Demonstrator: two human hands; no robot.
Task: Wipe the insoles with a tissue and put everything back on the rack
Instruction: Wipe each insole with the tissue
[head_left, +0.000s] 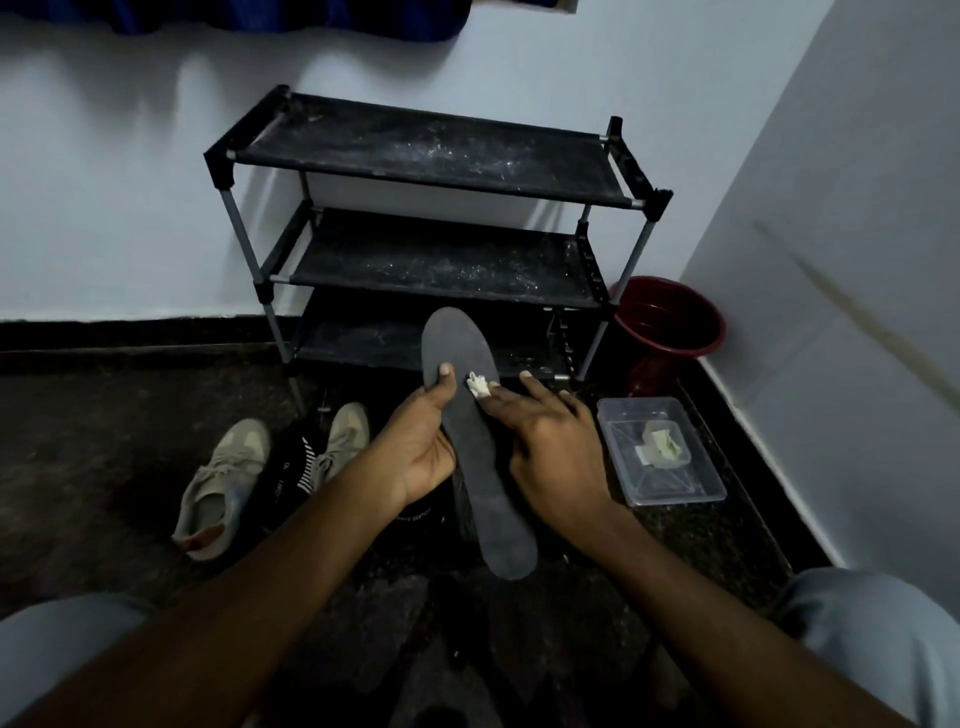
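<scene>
So the insole (475, 441) is up off the floor (104, 441), in front of the rack (431, 156). The left hand (421, 447) holds it by the long edge, thumb on top and fingers curled underneath. The right hand (550, 441) is spread pretty flat, with one fingertip pressing a tiny wad of tissue (477, 385) onto the upper half. It looks like pressing, not pinching.

Stuff I can see going sideways:

- That tissue is really small and already scrunched. With only one fingertip on it, a long stroke could roll it off the side, or shred it and leave white crumbs on the dark foam.
- The insole is only held at one edge near the middle, so the heel end hangs free. If the right hand pushes hard, it'll probably flex or twist out of the grip.
- The rack shelves look dusty, with pale specks all over. Put a freshly wiped insole straight on there and it picks the dirt right back up.
- The beige sneakers (223, 483) lie on the floor to the left, one tipped over, so they're easy to forget.

There are spare tissue pieces in the clear box (613, 410) on the right, near the red bucket (670, 322). Honestly, I'd swap for a fresh one soon.
</scene>
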